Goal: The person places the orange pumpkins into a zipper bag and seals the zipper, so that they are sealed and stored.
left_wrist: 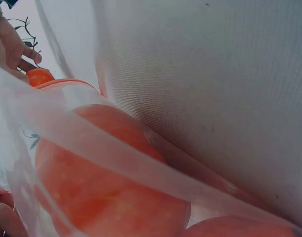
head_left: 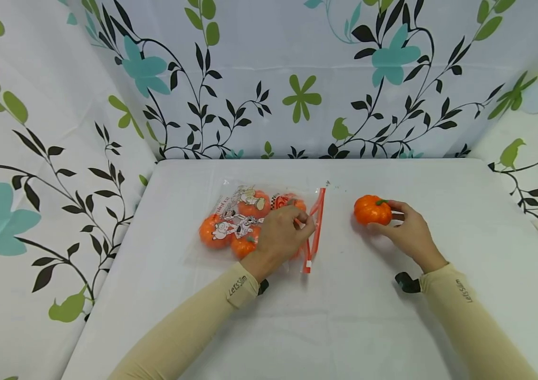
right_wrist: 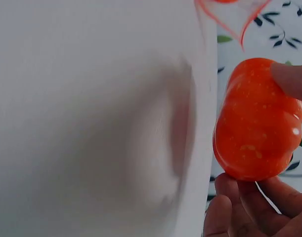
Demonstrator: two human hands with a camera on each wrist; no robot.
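A clear zip bag (head_left: pixel 320 203) with a red-edged opening lies on its side, its mouth facing right. Several orange toy pumpkins (head_left: pixel 214 232) are inside it. My left hand (head_left: pixel 279 232) reaches over the bag and pinches the film near the red opening; in the left wrist view its fingers (left_wrist: pixel 10 219) show at the lower left corner. To the right of the mouth, my right hand (head_left: pixel 411 232) grips another orange pumpkin (head_left: pixel 371 210) with a green stem. In the right wrist view, thumb and fingers hold this pumpkin (right_wrist: pixel 257 121) from opposite sides, above the tabletop.
Both hands work over a white-covered table (head_left: pixel 326 327). A curtain (head_left: pixel 259 79) printed with leaves and flowers hangs behind it and on both sides. Cartoon print covers part of the bag. Dark wrist devices (head_left: pixel 407 283) stick out by the sleeves.
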